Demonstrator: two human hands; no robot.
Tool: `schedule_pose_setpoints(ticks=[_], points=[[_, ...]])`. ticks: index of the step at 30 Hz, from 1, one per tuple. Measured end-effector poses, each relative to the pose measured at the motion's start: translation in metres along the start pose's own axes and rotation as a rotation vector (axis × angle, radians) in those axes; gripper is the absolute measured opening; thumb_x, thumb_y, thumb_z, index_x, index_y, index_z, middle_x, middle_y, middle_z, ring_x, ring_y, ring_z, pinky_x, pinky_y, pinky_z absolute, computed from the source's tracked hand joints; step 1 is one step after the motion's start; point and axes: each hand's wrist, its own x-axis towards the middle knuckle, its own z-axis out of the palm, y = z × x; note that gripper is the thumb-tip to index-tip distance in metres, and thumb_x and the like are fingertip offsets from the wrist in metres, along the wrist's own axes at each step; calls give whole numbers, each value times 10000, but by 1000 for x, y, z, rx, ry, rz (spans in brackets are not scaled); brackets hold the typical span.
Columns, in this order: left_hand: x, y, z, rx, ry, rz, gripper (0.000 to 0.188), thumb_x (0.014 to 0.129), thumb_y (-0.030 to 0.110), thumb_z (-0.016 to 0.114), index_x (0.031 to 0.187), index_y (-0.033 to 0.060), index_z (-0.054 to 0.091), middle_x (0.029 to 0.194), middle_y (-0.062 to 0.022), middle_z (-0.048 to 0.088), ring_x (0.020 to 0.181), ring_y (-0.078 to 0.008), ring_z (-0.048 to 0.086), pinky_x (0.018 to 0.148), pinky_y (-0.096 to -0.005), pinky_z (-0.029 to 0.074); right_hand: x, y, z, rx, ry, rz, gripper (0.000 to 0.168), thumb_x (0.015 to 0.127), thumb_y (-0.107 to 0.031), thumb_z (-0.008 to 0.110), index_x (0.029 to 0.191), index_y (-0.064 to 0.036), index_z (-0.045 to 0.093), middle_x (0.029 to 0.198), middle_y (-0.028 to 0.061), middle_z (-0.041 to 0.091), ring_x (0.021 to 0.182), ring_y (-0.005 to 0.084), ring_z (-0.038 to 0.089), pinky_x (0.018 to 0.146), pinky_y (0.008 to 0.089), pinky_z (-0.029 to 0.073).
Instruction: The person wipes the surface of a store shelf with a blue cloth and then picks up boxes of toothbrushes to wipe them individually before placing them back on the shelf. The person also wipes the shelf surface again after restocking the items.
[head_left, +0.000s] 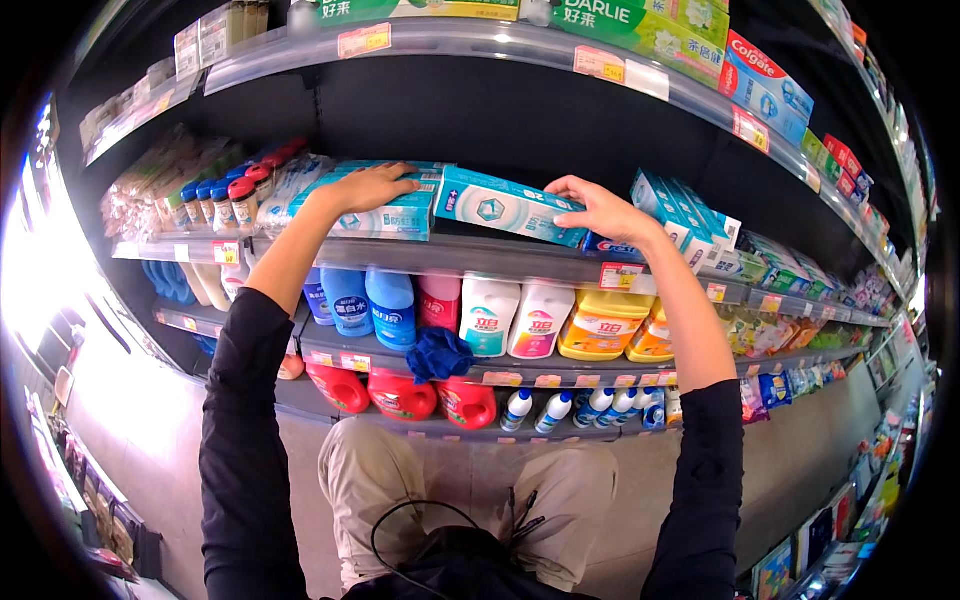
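My left hand (365, 187) lies with its fingers spread on top of a group of teal toothpaste boxes (390, 219) on the middle shelf. Just right of it, a long teal and white toothpaste box (499, 210) sits slightly tilted, its left end beside that group. At its right end is my right hand (592, 210), thumb on the front face and fingers over the top edge. Below that hand, a blue Crest box (609, 246) is partly hidden. More teal boxes (675, 214) stand at an angle to the right of my right wrist.
Above, a shelf edge (480, 39) carries Darlie and Colgate boxes (765, 82). Bottles with red and blue caps (225, 199) stand left. Under the middle shelf are detergent bottles (487, 315), a dark blue cloth (439, 356) hanging over the lower shelf edge, and red jugs (401, 394).
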Motion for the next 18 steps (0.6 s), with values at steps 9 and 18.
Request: schedule_pose_setpoints(ticks=[9, 18], points=[[-5, 12, -2, 38, -45, -122, 784, 890, 641, 321, 1477, 122, 292, 1521, -157, 283, 1401, -374, 249, 1142, -495, 195, 1, -8, 8, -247, -55, 78, 463, 877, -190, 630, 1277, -41, 451, 1255, 169, 547, 1178, 248, 518, 1011, 364, 401], [2, -4, 7, 38, 50, -97, 811, 917, 659, 236, 1496, 92, 221, 1549, -141, 213, 1440, -312, 160, 1173, -452, 128, 47, -32, 8, -207, -38, 31, 584, 913, -419, 592, 1345, -39, 486, 1307, 175, 538, 1231, 264, 495, 1025, 349, 387]])
